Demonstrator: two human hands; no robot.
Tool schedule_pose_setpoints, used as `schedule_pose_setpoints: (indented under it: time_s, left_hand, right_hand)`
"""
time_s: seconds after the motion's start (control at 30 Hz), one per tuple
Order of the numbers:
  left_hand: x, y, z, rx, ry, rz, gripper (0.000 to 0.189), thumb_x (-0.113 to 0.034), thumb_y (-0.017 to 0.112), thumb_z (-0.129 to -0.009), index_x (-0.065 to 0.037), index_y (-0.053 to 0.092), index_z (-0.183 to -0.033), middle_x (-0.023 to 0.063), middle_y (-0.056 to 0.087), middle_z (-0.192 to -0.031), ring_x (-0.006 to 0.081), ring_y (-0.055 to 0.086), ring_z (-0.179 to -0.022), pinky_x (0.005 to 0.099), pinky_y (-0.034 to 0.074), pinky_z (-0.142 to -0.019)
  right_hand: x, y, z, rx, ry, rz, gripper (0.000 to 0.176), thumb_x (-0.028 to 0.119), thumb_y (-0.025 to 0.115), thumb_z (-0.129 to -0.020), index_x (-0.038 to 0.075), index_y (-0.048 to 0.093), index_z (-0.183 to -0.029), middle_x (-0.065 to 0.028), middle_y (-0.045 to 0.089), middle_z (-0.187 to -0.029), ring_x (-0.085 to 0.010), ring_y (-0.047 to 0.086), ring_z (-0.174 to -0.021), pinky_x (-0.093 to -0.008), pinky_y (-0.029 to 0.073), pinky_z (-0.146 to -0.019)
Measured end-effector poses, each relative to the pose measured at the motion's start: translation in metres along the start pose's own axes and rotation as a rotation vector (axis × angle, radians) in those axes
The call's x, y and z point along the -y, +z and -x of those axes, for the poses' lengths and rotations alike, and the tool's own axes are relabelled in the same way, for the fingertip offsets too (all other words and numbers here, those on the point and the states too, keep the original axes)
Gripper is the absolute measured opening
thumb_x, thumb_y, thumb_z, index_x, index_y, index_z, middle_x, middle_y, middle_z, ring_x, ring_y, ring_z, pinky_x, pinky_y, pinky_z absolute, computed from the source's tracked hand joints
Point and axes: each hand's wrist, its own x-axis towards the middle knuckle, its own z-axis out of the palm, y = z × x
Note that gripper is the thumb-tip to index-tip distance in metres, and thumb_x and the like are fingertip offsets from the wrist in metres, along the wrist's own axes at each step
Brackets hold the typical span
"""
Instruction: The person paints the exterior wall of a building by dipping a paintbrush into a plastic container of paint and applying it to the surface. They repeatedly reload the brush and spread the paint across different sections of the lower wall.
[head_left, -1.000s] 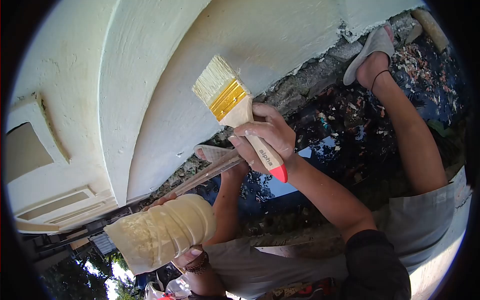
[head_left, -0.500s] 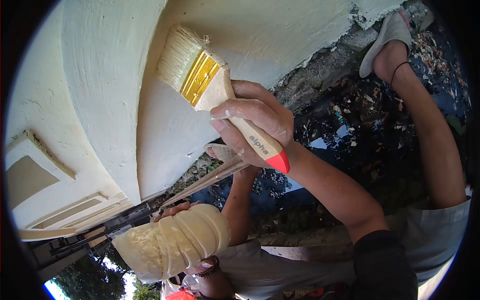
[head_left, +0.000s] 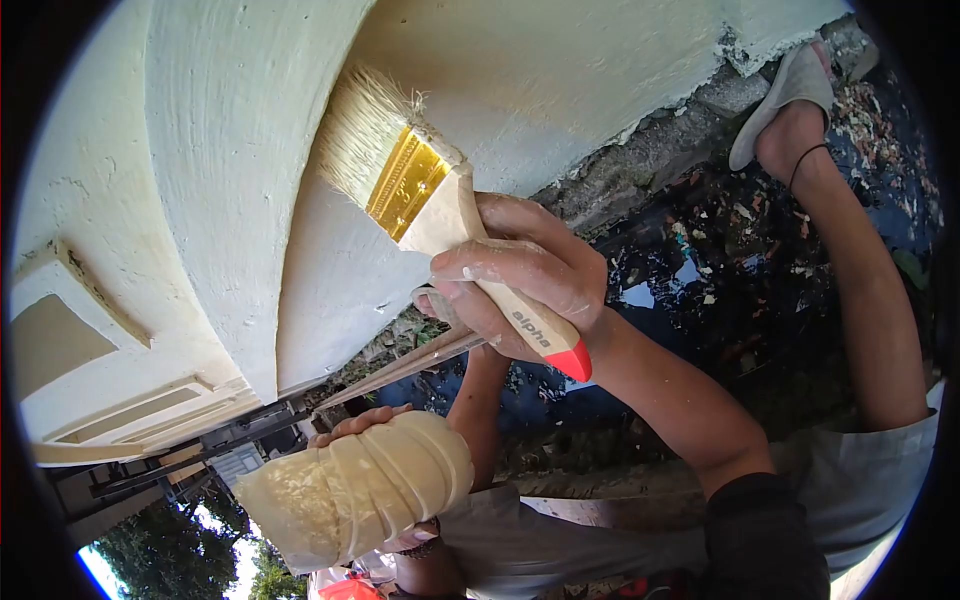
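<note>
My right hand (head_left: pixel 530 275), smeared with paint, grips the wooden handle of a flat paintbrush (head_left: pixel 400 175) that has a gold ferrule and a red handle tip. The pale bristles press against a cream wall (head_left: pixel 230 150), at the edge of a curved raised band. Lower left, my left hand (head_left: pixel 355 425) holds a ribbed plastic cup (head_left: pixel 350 490) coated in cream paint; only the fingertips and a wrist bracelet show behind it.
My legs stretch toward the wall base, one foot in a grey shoe (head_left: pixel 790 90). A thin wooden stick (head_left: pixel 400 365) lies across the dark, debris-strewn ground (head_left: pixel 720 260). The wall's lower edge is rough and chipped. Moulded panels (head_left: pixel 90 340) sit at the left.
The brush has travelled left across the wall from the flat part to the curved band and now lies flatter against it. The cup stays held in the left hand.
</note>
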Motion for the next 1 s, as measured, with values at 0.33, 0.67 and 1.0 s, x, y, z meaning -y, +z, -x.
schedule_pose_setpoints:
  time_s: [0.33,0.67,1.0]
  left_hand:
    - [-0.008,0.018,0.002,-0.389,-0.143,0.279,0.119,-0.03,0.098,-0.043,-0.021,0.031,-0.141,0.0052,0.043,-0.133,0.0317,0.041,-0.126,0.0579,0.03,-0.108]
    - [0.002,-0.004,0.004,-0.028,0.052,-0.092,0.126,-0.034,0.099,-0.043,-0.014,0.024,-0.142,0.0164,0.042,-0.132,0.0388,0.047,-0.122,0.0606,0.04,-0.101]
    - [0.003,-0.016,0.006,0.019,0.11,-0.002,0.128,-0.034,0.099,-0.04,-0.013,0.024,-0.142,0.0156,0.043,-0.131,0.0393,0.048,-0.121,0.059,0.041,-0.101]
  right_hand:
    - [0.003,0.0,-0.004,0.003,-0.069,0.042,0.026,-0.001,0.072,-0.081,0.004,0.059,-0.103,-0.0173,0.065,-0.104,-0.0255,0.066,-0.096,-0.0335,0.055,-0.08]
    - [-0.001,0.002,0.036,0.066,0.033,0.053,0.026,-0.004,0.073,-0.076,0.004,0.064,-0.099,-0.0191,0.06,-0.109,-0.029,0.066,-0.095,-0.0354,0.056,-0.079]
    - [-0.016,0.015,0.064,0.042,0.05,0.077,0.028,-0.001,0.074,-0.076,0.006,0.063,-0.101,-0.0186,0.059,-0.11,-0.0269,0.065,-0.095,-0.0335,0.054,-0.079]
